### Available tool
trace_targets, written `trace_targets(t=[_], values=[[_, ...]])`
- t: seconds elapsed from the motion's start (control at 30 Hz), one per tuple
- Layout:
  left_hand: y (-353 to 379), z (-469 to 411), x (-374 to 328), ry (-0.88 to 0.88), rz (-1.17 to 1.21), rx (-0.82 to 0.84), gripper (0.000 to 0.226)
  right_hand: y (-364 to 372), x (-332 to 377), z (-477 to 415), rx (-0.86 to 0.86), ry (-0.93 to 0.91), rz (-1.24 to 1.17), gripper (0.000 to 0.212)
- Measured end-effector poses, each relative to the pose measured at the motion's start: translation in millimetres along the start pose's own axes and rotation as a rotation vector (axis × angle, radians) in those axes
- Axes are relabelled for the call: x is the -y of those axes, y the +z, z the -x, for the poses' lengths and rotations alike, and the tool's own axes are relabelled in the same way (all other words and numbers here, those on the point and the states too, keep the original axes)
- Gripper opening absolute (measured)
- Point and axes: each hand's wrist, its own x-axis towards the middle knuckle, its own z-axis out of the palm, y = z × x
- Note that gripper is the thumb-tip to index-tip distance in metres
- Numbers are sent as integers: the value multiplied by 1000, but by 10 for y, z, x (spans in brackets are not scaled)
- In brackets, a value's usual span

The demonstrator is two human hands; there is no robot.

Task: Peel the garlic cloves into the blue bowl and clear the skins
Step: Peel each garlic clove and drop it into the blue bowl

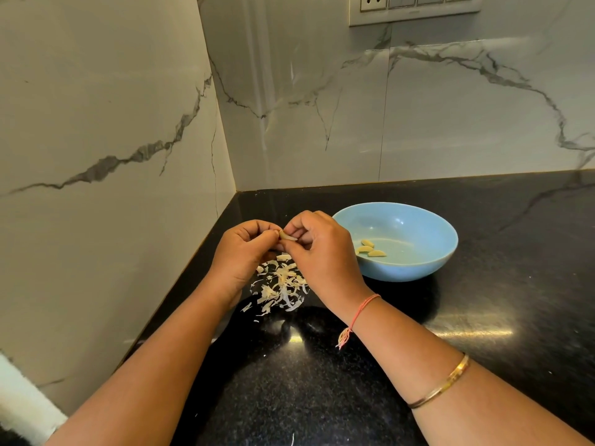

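A garlic clove is pinched between my left hand and my right hand, held above the black counter. Both hands have curled fingers closed on it, and most of the clove is hidden by them. Directly beneath the hands lies a loose pile of pale garlic skins. To the right stands the blue bowl, with three peeled cloves lying on its left inner side.
The black counter runs into a corner of marble walls, with the left wall close to my left arm. A switch panel sits high on the back wall. One stray skin lies near the front edge.
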Motion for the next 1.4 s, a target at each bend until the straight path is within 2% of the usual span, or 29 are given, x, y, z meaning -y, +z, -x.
trace_targets(t=[0.13, 0.27, 0.5, 0.63, 0.77, 0.97, 1.1, 1.27, 1.4], values=[[-24, -8, 4, -34, 49, -3, 18, -1, 0, -4, 25, 46, -74, 7], [-30, -20, 11, -58, 68, -25, 18, -1, 9, -3, 69, 184, -194, 12], [-32, -34, 34, -64, -35, -9, 18, -51, 63, -32, 75, 428, -543, 19], [-39, -45, 58, -69, -131, -42, 16, -78, 89, -43, 75, 498, -690, 18], [-55, -34, 36, -65, -52, -51, 17, -69, 86, -32, 73, 503, -652, 18], [-80, -16, 7, -38, 157, 88, 10, -44, 77, -19, 68, 450, -526, 17], [-80, -18, 21, -33, 220, 118, 23, -51, 76, -25, 56, 452, -520, 14], [-76, -32, 31, -54, 302, 90, 17, -51, 77, -16, 66, 472, -549, 8], [-77, -36, 31, -84, 365, 105, 12, -87, 86, -27, 76, 549, -730, 12]])
